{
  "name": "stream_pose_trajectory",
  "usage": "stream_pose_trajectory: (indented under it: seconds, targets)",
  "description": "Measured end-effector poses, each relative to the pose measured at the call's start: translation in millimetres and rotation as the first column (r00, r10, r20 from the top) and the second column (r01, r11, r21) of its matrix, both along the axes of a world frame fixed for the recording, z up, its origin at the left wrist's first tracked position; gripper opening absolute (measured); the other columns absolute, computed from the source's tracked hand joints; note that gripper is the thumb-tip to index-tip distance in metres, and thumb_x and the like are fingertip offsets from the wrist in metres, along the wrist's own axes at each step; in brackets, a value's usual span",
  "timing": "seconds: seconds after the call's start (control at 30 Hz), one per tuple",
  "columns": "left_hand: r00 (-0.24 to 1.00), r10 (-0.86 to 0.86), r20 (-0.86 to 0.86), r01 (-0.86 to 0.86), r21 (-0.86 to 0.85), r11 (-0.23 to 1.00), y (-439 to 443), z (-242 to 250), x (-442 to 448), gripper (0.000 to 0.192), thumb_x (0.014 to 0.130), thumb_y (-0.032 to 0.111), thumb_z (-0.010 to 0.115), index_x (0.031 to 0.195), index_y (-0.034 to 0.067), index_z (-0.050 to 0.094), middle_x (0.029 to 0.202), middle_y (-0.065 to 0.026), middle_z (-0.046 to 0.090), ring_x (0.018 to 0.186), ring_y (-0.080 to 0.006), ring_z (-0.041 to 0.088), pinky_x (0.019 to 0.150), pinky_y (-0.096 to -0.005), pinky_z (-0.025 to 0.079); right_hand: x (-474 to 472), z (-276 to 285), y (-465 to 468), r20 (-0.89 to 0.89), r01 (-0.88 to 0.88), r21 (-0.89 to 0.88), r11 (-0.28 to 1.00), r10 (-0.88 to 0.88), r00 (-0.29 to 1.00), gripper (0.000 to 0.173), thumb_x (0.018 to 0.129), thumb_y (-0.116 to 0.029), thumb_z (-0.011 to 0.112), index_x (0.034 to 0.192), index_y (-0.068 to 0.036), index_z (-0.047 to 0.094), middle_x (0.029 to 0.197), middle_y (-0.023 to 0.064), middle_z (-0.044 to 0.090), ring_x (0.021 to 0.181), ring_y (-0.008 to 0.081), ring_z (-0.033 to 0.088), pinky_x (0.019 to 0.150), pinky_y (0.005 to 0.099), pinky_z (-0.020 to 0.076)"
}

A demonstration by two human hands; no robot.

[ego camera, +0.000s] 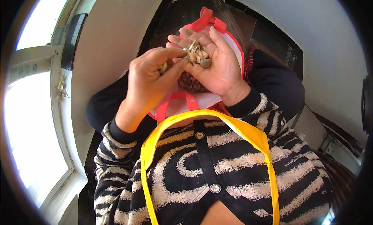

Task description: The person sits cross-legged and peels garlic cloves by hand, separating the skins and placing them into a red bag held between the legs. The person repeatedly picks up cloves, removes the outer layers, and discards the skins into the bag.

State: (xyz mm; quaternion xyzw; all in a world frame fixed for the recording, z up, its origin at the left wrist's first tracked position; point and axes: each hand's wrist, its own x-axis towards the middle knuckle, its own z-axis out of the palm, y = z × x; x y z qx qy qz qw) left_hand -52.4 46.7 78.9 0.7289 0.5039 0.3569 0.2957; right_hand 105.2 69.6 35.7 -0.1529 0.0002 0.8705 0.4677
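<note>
My right hand (224,64) lies palm up with fingers spread, and several unpeeled garlic cloves (198,54) rest on it. From the left, my left hand (151,76) reaches over with thumb and index finger pinched at the edge of this pile. What sits between those fingertips is too small to tell. A few pale garlic cloves (162,68) are tucked inside the curled fingers of my left hand. Below both hands, a white bag with red trim and red handles (191,101) stands open in my lap. Dark reddish-brown pieces (191,82) show inside it, partly hidden by my hands.
A window (35,131) fills the left side. On its ledge are a dark smartphone (78,41) and some dry garlic scraps (61,89). A yellow apron strap (204,112) loops across my chest. Walls rise on both sides, and dark flooring (198,6) lies beyond the bag.
</note>
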Motion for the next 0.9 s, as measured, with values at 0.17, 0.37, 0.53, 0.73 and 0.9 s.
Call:
stream_pose_trajectory:
  seconds: [0.17,0.37,0.53,0.73,0.9]
  targets:
    - [0.999,0.048,-0.017,-0.048,0.021,0.999,-1.0,-28.6,5.9,0.023,0.073,0.006,0.073,0.095,0.003,0.066,0.069,-0.0075,0.059,0.058,-0.0163,0.055,0.054,-0.0266,0.046,-2.5,-5.8,-4.4,-0.016,-0.003,-0.015,1.0,0.003,1.0,0.056,0.097,-0.046,0.037,0.126,0.001,0.045,0.126,0.0224,0.051,0.118,0.0315,0.049,0.105,0.0436,0.0348]
    - [0.999,0.026,-0.024,-0.025,0.019,1.0,-1.5,-43.2,6.2,0.019,0.074,0.006,0.072,0.092,0.002,0.065,0.074,-0.0132,0.062,0.062,-0.0267,0.061,0.059,-0.0325,0.049,-9.3,-14.3,-3.1,0.074,0.011,-0.069,0.998,-0.006,0.997,0.053,0.097,-0.043,0.039,0.122,0.003,0.047,0.123,0.0227,0.052,0.119,0.0326,0.048,0.107,0.0442,0.0322]
    - [0.995,0.095,0.026,-0.089,-0.158,0.983,-9.9,-35.0,-0.8,0.014,0.079,0.005,0.068,0.092,0.0,0.065,0.074,-0.0095,0.064,0.063,-0.0183,0.061,0.06,-0.0277,0.049,-13.8,-13.4,-7.1,0.056,0.004,-0.085,0.996,0.001,0.998,0.044,0.098,-0.038,0.039,0.112,0.003,0.051,0.117,0.019,0.056,0.116,0.0311,0.052,0.105,0.0435,0.0362]
    - [0.72,0.433,0.542,0.075,-0.681,0.728,-14.3,-16.4,-27.1,0.016,0.088,0.011,0.063,0.095,-0.004,0.063,0.073,0.0009,0.06,0.055,-0.0027,0.048,0.047,-0.0161,0.037,-26.0,-6.3,-21.6,0.227,-0.087,-0.079,0.993,0.103,0.969,0.021,0.096,-0.022,0.052,0.102,-0.003,0.059,0.096,0.0065,0.062,0.091,0.0146,0.059,0.083,0.0296,0.0531]
    - [0.564,0.584,0.584,0.216,-0.786,0.579,-18.0,-21.6,-42.5,0.014,0.09,0.015,0.062,0.092,0.001,0.061,0.064,0.0053,0.051,0.044,0.001,0.034,0.039,-0.0144,0.023,-27.0,-6.1,-28.2,0.43,-0.159,0.057,0.986,0.12,0.895,0.017,0.092,-0.016,0.058,0.103,-0.003,0.06,0.096,0.0037,0.062,0.087,0.0112,0.061,0.08,0.0258,0.053]
